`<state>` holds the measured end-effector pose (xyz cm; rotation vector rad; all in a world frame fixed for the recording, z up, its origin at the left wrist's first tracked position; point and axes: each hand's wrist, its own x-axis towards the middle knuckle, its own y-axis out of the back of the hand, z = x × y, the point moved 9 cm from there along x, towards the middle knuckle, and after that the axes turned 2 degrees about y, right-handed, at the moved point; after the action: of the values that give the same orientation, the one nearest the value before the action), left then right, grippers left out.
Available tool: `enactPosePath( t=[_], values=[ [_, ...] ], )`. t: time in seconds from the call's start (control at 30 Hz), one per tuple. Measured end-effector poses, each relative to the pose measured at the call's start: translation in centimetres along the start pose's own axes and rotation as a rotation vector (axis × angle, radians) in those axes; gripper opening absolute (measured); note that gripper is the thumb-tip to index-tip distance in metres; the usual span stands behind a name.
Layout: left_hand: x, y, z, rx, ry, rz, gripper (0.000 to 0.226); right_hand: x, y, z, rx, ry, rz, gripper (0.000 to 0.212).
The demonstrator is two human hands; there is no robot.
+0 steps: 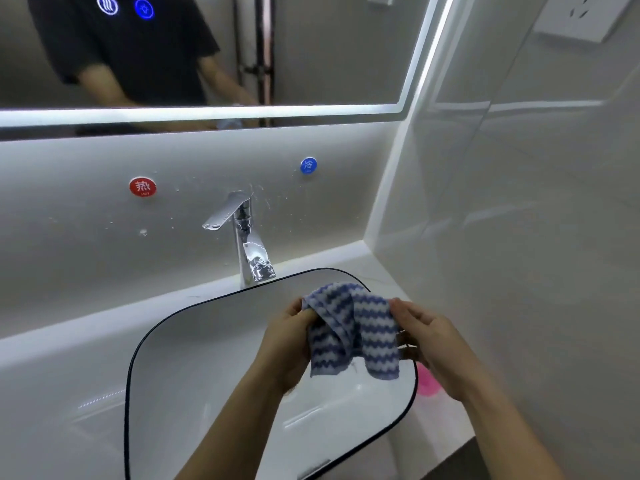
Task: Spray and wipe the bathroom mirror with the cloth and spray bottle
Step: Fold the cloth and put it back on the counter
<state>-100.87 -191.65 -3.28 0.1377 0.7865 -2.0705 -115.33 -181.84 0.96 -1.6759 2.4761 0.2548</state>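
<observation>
A blue and white zigzag-striped cloth (356, 332) hangs over the right side of the sink (207, 358), held between both hands. My left hand (289, 344) grips its left edge and my right hand (429, 341) holds its right edge. The mirror (311, 50) fills the top of the view, with a lit strip along its lower and right edges; it reflects a person in a dark shirt. Something pink (427, 384) shows behind my right hand at the sink's right rim; I cannot tell whether it is the spray bottle.
A chrome tap (242, 233) stands behind the sink, with water drops on the wall around it. Red hot (142, 187) and blue cold (308, 165) round labels are on the back wall. A tiled side wall (519, 202) closes the right; a socket (581, 15) sits high on it.
</observation>
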Motion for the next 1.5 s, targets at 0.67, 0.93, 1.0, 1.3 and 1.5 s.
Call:
enactPosePath(
  t=[0.67, 0.93, 1.0, 1.3, 1.5],
  values=[
    [14.2, -6.4, -0.9, 0.263, 0.096, 0.186, 0.041, 14.5, 11.0, 0.6, -0.110, 0.084, 0.184, 0.018],
    [21.4, -8.5, -0.5, 0.501, -0.002, 0.315, 0.024, 24.2, 14.5, 3.6, -0.277, -0.004, 0.321, 0.016],
    [24.2, -8.0, -0.4, 0.402, 0.065, 0.346, 0.018, 27.3, 15.2, 3.4, -0.293, 0.012, 0.347, 0.013],
    [28.9, -5.6, -0.4, 0.700, 0.161, 0.490, 0.062, 31.5, 16.7, 7.4, -0.377, -0.098, 0.395, 0.032],
    [25.8, -6.9, -1.7, 0.832, 0.033, 0.362, 0.025, 23.6, 17.5, 12.3, -0.316, -0.240, 0.229, 0.031]
  ],
)
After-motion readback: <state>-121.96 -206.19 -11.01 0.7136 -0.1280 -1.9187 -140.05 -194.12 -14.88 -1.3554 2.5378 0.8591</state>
